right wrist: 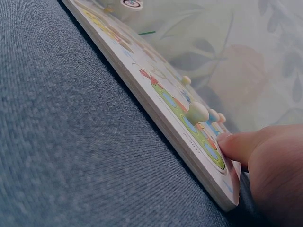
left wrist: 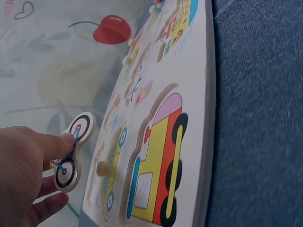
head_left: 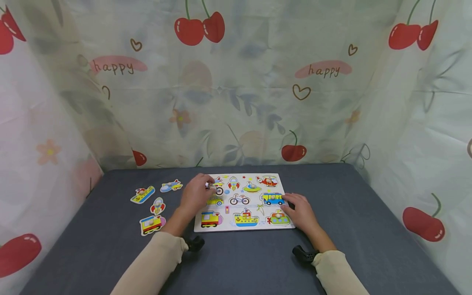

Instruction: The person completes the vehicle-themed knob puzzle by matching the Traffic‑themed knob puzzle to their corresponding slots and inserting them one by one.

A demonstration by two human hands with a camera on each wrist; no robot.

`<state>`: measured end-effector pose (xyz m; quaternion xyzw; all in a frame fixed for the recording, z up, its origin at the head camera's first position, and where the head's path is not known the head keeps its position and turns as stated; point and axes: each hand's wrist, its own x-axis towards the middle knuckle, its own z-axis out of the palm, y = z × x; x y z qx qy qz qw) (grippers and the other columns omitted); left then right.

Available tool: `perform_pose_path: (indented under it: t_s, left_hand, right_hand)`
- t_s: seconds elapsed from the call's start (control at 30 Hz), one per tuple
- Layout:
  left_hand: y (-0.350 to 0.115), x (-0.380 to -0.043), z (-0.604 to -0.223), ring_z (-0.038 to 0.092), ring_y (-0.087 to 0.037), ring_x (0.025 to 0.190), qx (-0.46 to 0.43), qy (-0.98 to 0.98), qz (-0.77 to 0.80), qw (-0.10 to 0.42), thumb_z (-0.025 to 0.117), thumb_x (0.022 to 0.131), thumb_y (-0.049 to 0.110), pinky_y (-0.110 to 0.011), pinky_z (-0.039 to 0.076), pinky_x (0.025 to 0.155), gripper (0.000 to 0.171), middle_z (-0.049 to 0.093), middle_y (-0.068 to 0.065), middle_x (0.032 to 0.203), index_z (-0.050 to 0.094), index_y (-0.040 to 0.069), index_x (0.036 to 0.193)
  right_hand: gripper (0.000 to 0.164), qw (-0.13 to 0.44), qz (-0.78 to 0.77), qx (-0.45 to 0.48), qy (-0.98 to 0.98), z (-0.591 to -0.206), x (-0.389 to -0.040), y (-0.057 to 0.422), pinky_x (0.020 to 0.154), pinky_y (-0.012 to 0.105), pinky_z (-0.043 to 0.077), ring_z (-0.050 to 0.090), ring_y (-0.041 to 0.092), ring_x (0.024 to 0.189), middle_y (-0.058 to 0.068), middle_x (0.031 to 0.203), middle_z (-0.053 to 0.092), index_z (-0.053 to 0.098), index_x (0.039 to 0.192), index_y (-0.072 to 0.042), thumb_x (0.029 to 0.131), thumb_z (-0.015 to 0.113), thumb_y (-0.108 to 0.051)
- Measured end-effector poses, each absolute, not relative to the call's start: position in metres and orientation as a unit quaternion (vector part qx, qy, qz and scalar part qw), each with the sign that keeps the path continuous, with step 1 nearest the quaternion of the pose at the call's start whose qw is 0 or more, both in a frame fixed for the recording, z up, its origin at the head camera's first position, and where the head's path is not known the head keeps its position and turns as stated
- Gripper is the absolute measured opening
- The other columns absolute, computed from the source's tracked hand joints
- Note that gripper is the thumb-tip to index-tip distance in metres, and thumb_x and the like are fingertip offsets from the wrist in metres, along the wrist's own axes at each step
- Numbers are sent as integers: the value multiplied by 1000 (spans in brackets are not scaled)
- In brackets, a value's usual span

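My left hand (head_left: 197, 192) pinches a bicycle puzzle piece (left wrist: 75, 146) between thumb and fingers, above the left part of the white puzzle board (head_left: 225, 228). In the left wrist view the piece is raised off the board and tilted. Beneath it sit the yellow car piece (left wrist: 111, 165) with its knob and the train recess (left wrist: 158, 165). My right hand (head_left: 303, 212) rests on the board's right edge, close to the bus piece (head_left: 272, 199) and the submarine piece (head_left: 278, 217). Its thumb touches the board surface in the right wrist view; the other fingers are hidden there.
Left of the board on the dark table (head_left: 236, 266) lie a ship piece (head_left: 143, 194), an airplane piece (head_left: 171, 186), a rocket piece (head_left: 157, 206) and a train piece (head_left: 152, 225). A helicopter piece (head_left: 268, 181) is at the board's upper right. Printed curtains (head_left: 236, 123) stand behind.
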<state>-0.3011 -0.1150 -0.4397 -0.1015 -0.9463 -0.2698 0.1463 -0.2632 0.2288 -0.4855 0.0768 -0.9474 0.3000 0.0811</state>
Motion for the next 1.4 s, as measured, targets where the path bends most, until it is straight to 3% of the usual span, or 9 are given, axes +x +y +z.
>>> perform_pose_path:
  t_s: [0.23,0.47,0.8,1.0,1.4]
  left_hand:
    - [-101,-300,-445,59,-18,90,-110,-943,-273,152,80,81,19,-40,48,80,23,62,-1,104,71,14,101]
    - [-85,-297,-450,58,-16,86,-109,-944,-273,148,79,81,20,-38,48,75,20,61,2,101,71,17,99]
    - [-63,-296,-459,59,-21,105,-115,-939,-282,158,80,80,21,-39,49,82,19,62,3,101,71,19,95]
    - [-52,-294,-463,57,-19,93,-127,-935,-282,172,80,78,19,-37,47,78,17,61,3,97,71,18,93]
    - [-42,-295,-467,55,-18,91,-122,-927,-315,164,79,79,16,-37,45,83,15,59,2,92,71,16,92]
  right_hand:
    - [43,90,302,82,-946,-487,-263,230,106,57,27,35,39,134,19,137,53,59,132,0,93,66,-18]
    - [42,91,304,81,-945,-486,-263,229,107,57,26,35,39,135,18,137,54,59,131,-1,93,66,-18]
    - [43,82,302,75,-947,-485,-263,231,107,57,26,34,39,135,18,137,53,59,132,-1,94,65,-20]
    - [43,81,302,80,-946,-485,-263,230,106,57,26,35,39,135,18,137,53,59,132,-1,94,65,-20]
    - [45,74,305,72,-947,-487,-264,230,107,57,26,33,38,135,17,139,52,58,134,-2,94,65,-21]
